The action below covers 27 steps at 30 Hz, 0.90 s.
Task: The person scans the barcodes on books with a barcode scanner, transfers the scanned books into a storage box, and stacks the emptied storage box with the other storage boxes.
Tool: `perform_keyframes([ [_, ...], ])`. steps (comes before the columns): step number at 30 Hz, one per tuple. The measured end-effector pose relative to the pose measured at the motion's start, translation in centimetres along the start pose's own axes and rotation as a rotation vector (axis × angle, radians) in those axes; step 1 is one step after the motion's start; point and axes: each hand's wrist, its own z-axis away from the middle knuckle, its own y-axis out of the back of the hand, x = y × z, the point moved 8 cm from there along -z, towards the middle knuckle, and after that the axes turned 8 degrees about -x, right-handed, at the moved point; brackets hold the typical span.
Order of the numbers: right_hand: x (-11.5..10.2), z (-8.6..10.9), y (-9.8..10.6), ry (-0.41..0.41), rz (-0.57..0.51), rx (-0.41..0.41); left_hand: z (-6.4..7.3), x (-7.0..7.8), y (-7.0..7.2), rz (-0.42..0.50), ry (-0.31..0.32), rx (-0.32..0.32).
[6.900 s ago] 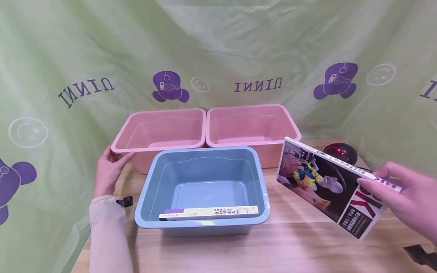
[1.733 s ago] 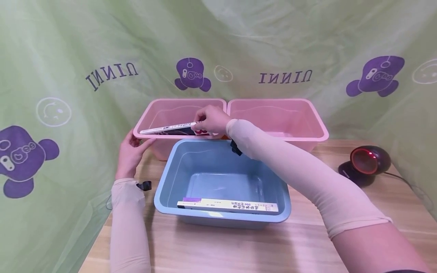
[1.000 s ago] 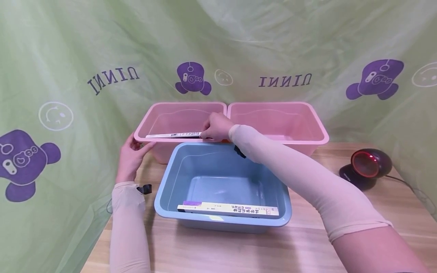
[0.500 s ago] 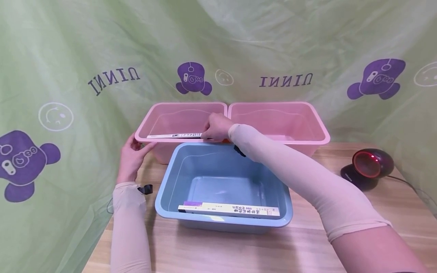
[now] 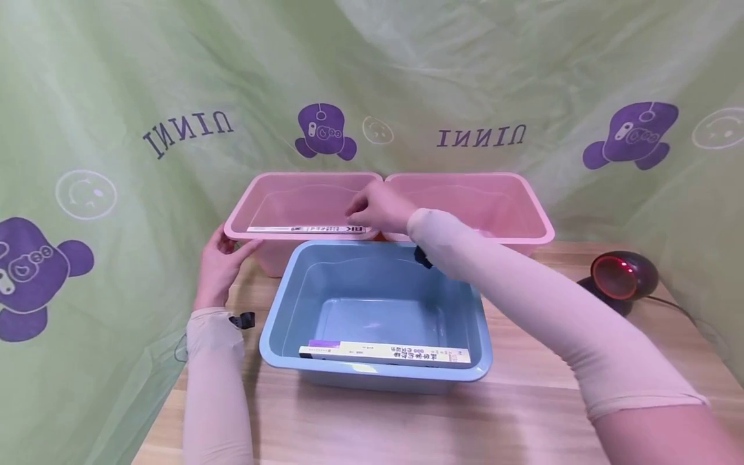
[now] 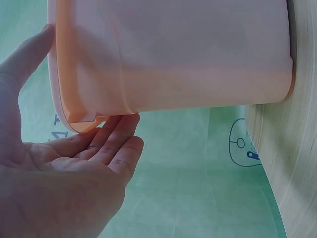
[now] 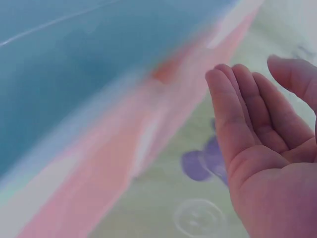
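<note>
My left hand (image 5: 217, 274) holds the outer corner of the left pink bin (image 5: 314, 197). In the left wrist view, its thumb touches the rim of the pink bin (image 6: 163, 54) and the other fingers reach beneath the lip. A book (image 5: 308, 229) with "BK" on its white spine lies inside that bin along the near wall; its cover is hidden. Just over its right end hovers my right hand (image 5: 380, 205), with nothing in it. The right wrist view shows that hand (image 7: 267, 134) with fingers loosely bent and thumb apart.
A blue bin (image 5: 372, 278) stands in front, with a white-spined book (image 5: 383, 352) and a purple-edged one behind it. Another pink bin (image 5: 465, 200) adjoins on the right. A dark scanner-like device (image 5: 624, 278) with a red glow and cable sits right on the wooden table (image 5: 523, 413).
The book came from the right into the left pink bin and sank below its rim. My right hand has since let go and risen slightly to the right. The left hand keeps its hold.
</note>
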Motion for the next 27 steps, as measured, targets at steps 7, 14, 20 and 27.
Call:
perform_keyframes([
  [7,-0.3,6.7,0.6,0.053,0.006,-0.031,-0.2,0.1,0.2,0.045,-0.004,-0.001],
  [14,1.9,13.5,-1.9,0.021,-0.006,-0.122,-0.3,-0.2,0.1,0.066,-0.008,-0.009],
  [20,3.4,18.0,-4.3,0.039,-0.04,-0.188,-0.1,-0.5,0.1,0.07,-0.003,-0.01],
  [27,2.9,22.0,-5.3,0.094,0.02,-0.086,-0.3,0.0,0.0,0.064,-0.008,-0.016],
])
